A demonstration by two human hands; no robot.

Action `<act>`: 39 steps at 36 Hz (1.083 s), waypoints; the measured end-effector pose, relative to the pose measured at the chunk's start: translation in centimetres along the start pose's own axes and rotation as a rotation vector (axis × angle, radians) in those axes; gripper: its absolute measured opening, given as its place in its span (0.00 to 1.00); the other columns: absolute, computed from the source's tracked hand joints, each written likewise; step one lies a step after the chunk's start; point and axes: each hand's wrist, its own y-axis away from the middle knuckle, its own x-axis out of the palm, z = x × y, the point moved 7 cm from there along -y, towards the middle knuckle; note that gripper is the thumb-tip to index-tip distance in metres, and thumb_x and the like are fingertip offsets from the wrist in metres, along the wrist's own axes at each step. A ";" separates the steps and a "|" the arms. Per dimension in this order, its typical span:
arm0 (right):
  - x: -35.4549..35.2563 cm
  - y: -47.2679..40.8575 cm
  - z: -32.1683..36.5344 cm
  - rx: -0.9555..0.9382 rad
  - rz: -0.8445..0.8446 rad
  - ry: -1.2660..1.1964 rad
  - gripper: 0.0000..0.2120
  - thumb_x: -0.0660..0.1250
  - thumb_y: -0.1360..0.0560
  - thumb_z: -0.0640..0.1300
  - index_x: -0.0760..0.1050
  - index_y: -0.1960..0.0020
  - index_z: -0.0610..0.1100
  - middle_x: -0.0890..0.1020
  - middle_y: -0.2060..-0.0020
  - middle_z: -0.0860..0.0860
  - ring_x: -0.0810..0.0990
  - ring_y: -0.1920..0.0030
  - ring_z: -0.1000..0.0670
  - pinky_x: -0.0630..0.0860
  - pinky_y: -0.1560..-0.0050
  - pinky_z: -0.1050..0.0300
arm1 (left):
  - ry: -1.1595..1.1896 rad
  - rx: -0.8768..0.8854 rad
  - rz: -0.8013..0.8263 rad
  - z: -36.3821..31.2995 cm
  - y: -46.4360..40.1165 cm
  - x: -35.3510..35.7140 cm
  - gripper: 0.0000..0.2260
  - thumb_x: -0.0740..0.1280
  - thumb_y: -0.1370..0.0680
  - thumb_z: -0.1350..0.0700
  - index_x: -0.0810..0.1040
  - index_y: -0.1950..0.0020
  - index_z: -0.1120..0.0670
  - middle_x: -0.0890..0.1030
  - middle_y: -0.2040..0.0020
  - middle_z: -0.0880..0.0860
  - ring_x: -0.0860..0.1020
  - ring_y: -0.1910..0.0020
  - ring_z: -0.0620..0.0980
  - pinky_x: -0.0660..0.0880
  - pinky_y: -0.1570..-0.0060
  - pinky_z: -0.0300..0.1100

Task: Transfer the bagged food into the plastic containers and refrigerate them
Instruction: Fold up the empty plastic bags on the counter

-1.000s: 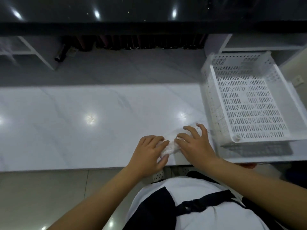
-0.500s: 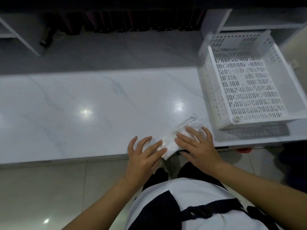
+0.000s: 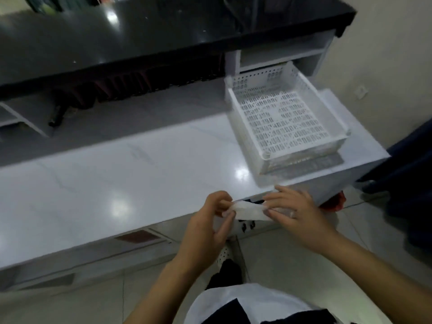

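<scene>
Both hands are at the near edge of the white marble-look worktop (image 3: 98,183), with a thin white plastic bag (image 3: 249,210) stretched between them. The left hand (image 3: 210,225) pinches the bag's left end, fingers curled around it. The right hand (image 3: 297,213) has its fingers bent over the bag's right end and appears to grip it; the exact finger contact is blurred. The bag is held in the air just off the front edge of the worktop, not lying on it. It looks flat and folded; contents cannot be made out.

A white perforated plastic basket (image 3: 264,157) sits on the right end of the worktop, near the hands but apart from them. Nothing can be made out inside it.

Behind the worktop is a lower grey shelf (image 3: 131,113) under a black glossy counter (image 3: 140,36). A dark cylindrical object (image 3: 56,115) lies on the shelf at left; too blurred to identify.

Pale floor tiles (image 3: 280,260) below. The person's white and dark clothing (image 3: 236,307) is at the bottom edge.
</scene>
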 end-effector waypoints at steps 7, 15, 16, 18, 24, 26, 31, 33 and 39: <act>-5.8 13.0 -6.7 0.191 -0.044 -0.175 0.11 0.74 0.26 0.40 0.82 0.56 0.57 0.84 0.49 0.55 0.76 0.45 0.70 0.68 0.45 0.76 | 0.022 0.005 0.416 -4.9 4.0 11.6 0.24 0.67 0.20 0.48 0.60 0.33 0.26 0.74 0.42 0.24 0.76 0.43 0.30 0.73 0.50 0.24; -9.0 23.9 -10.8 0.153 -0.193 0.444 0.04 0.80 0.32 0.43 0.85 0.58 0.47 0.85 0.50 0.52 0.80 0.39 0.43 0.65 0.35 0.34 | -0.139 0.076 0.615 -8.6 7.3 21.4 0.22 0.73 0.25 0.46 0.76 0.31 0.43 0.80 0.39 0.43 0.77 0.40 0.44 0.75 0.39 0.49; -9.1 24.5 -10.9 0.146 -0.201 0.479 0.05 0.80 0.32 0.43 0.85 0.59 0.47 0.86 0.50 0.51 0.80 0.39 0.42 0.66 0.35 0.32 | -0.186 0.122 0.634 -9.4 7.4 22.4 0.21 0.73 0.25 0.48 0.78 0.33 0.48 0.82 0.40 0.47 0.78 0.42 0.45 0.76 0.41 0.49; -9.6 25.2 -11.3 0.136 -0.224 0.527 0.04 0.80 0.33 0.44 0.85 0.61 0.48 0.86 0.51 0.51 0.80 0.40 0.42 0.67 0.36 0.30 | -0.244 0.220 0.665 -11.0 7.5 24.2 0.16 0.73 0.24 0.52 0.81 0.37 0.51 0.84 0.45 0.49 0.80 0.48 0.46 0.77 0.48 0.44; -11.5 24.9 -14.9 0.155 -0.359 0.499 0.05 0.78 0.32 0.43 0.83 0.59 0.48 0.84 0.53 0.53 0.78 0.39 0.44 0.62 0.31 0.35 | -0.427 0.408 0.646 -13.4 5.3 28.7 0.10 0.76 0.28 0.60 0.86 0.47 0.52 0.86 0.53 0.49 0.83 0.56 0.51 0.79 0.56 0.48; -12.2 24.1 -16.7 0.152 -0.394 0.487 0.05 0.78 0.31 0.42 0.83 0.58 0.48 0.84 0.53 0.53 0.78 0.39 0.45 0.61 0.31 0.37 | -0.454 0.408 0.681 -13.1 4.0 30.7 0.11 0.75 0.28 0.60 0.85 0.47 0.52 0.86 0.52 0.49 0.83 0.55 0.52 0.79 0.56 0.48; -14.5 21.6 -22.7 0.231 -0.373 0.488 0.05 0.78 0.31 0.42 0.83 0.57 0.49 0.85 0.55 0.54 0.79 0.40 0.47 0.61 0.31 0.37 | -0.417 0.451 0.758 -12.3 0.0 36.6 0.13 0.74 0.30 0.65 0.85 0.47 0.55 0.86 0.54 0.52 0.83 0.60 0.55 0.79 0.63 0.44; -16.0 20.5 -25.4 0.296 -0.343 0.488 0.05 0.77 0.30 0.43 0.83 0.57 0.50 0.85 0.54 0.55 0.79 0.40 0.47 0.60 0.31 0.38 | -0.398 0.482 0.791 -12.3 -1.8 39.1 0.14 0.75 0.29 0.65 0.85 0.45 0.55 0.86 0.57 0.52 0.82 0.63 0.54 0.75 0.66 0.40; -21.6 17.1 -31.8 0.478 -0.206 0.490 0.04 0.76 0.29 0.42 0.84 0.58 0.51 0.85 0.55 0.55 0.80 0.40 0.46 0.61 0.33 0.40 | -0.392 0.561 1.015 -12.2 -6.0 46.9 0.19 0.67 0.25 0.65 0.80 0.36 0.52 0.83 0.53 0.55 0.80 0.59 0.55 0.69 0.65 0.43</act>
